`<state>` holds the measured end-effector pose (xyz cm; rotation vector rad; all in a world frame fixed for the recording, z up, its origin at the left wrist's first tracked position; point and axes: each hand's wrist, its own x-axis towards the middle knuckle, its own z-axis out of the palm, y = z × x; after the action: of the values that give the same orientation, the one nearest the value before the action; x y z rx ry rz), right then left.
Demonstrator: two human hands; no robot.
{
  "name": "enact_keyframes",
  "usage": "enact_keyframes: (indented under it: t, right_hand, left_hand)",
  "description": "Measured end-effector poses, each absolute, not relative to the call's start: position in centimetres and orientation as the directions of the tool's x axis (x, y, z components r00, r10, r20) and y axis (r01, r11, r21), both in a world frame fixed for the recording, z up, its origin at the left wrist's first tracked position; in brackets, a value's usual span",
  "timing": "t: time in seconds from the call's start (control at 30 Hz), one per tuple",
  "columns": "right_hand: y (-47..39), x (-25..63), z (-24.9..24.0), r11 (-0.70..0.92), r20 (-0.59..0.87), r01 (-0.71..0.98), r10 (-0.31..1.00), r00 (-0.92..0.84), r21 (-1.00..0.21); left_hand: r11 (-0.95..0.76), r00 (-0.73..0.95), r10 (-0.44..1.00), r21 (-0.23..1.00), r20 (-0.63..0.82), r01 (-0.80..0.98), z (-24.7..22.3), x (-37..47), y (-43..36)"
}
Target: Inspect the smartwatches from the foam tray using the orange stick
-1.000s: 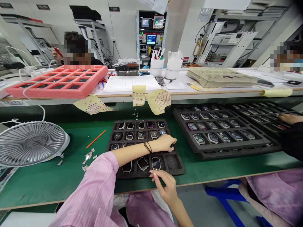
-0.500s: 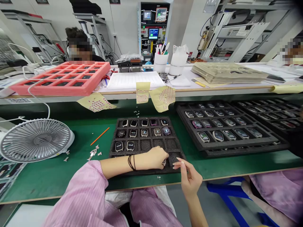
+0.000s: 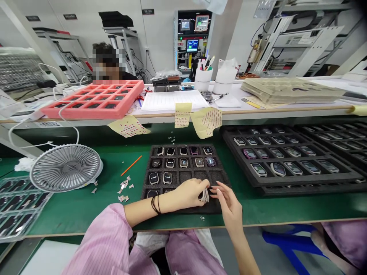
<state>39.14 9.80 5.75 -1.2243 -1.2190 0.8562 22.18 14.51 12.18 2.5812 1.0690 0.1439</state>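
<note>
Over the near right part of a black foam tray point(image 3: 186, 209), my left hand point(image 3: 190, 194) is closed on a smartwatch point(image 3: 204, 195) without a strap. The watch is smeared by motion, and fingers cover part of it. Just to its right, my right hand point(image 3: 228, 200) has its fingers stretched and apart, the tips close to the watch. Whether they touch it I cannot tell. Several smartwatches, among them a dark one point(image 3: 183, 162), lie face up in the tray's compartments. My left forearm hides part of the nearest row.
Small metallic pieces point(image 3: 124, 185) and an orange stick point(image 3: 131, 165) lie left of the tray. A grey fan point(image 3: 71, 170) stands farther left. Stacked black trays point(image 3: 258, 179) of watches sit at right. A red tray point(image 3: 94, 112) rests on the raised shelf, with a person behind it.
The smartwatch in my left hand has come up from the tray's near row and is tilted. My right hand has moved closer to it. The camera view has shifted left.
</note>
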Motion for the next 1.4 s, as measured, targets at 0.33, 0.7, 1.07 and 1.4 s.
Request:
enact_keyframes:
  t: [0.33, 0.7, 1.07, 1.4]
  right_hand:
    - [11.3, 29.7, 6.7, 0.140, 0.138, -0.021, 0.932, -0.336, -0.990]
    - [12.1, 23.6, 7.3, -0.402, -0.177, -0.323, 0.817, -0.548, -0.857]
    - [12.0, 24.4, 8.7, -0.498, -0.224, -0.418, 0.804, -0.551, -0.760]
    - [11.7, 23.8, 9.6, -0.404, -0.153, -0.515, 0.874, -0.462, -0.756]
  left_hand:
    - [-0.481, 0.493, 0.869, 0.321, 0.051, 0.816, 13.3, 15.6, 10.3]
    - [-0.105, 0.074, 0.994, 0.666, 0.075, 0.738, 12.8, 2.4, 8.7]
    - [0.208, -0.215, 0.975, 0.592, -0.060, 0.779, 7.3, -3.6, 10.8]
    - [0.138, -0.276, 0.960, 0.785, 0.043, 0.604, 9.8, -1.3, 10.8]
